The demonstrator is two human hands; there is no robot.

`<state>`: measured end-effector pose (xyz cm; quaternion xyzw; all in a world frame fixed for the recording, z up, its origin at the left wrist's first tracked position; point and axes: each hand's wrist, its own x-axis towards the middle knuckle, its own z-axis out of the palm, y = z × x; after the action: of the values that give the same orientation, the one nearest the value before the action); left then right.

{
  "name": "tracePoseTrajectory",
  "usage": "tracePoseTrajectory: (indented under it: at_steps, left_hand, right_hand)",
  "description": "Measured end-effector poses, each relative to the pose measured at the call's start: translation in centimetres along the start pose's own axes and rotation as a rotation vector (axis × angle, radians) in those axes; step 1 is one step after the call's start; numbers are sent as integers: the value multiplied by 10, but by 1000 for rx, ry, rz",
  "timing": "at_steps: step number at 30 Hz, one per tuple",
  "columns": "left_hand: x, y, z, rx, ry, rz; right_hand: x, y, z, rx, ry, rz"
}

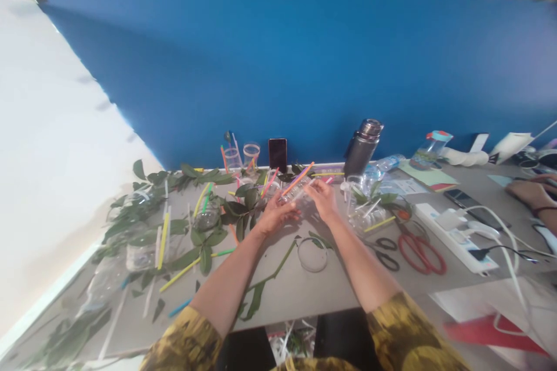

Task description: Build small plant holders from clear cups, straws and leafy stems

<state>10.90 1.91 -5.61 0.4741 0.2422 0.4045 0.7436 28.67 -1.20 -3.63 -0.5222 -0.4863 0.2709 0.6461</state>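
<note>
Patterned sleeves nearest. Left hand grasping clear plastic piece above table, orange straw along it; right hand pinching pale strip. Seemingly part-done: yellow straw, leaves lie loose.

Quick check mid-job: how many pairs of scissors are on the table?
2: black-handled scissors beside the right forearm, and red-handled scissors between those and the power strip. Others could be hidden under the leaves.

From my remote station, I find no readable text, brand, number or sign. Any print on the pale paper sheet, far right on the worktop, is too blurred to read.
</note>
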Motion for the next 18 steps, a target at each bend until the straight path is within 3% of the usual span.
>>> tracePoseTrajectory:
  at_steps: [9,18]
  left_hand:
    - [1,0,-1,61,51,12]
    - [2,-2,0,3,129,-15]
  right_hand:
    - [-3,-2,1,47,-66,-3]
    - [-4,4,6,-47,-22,3]
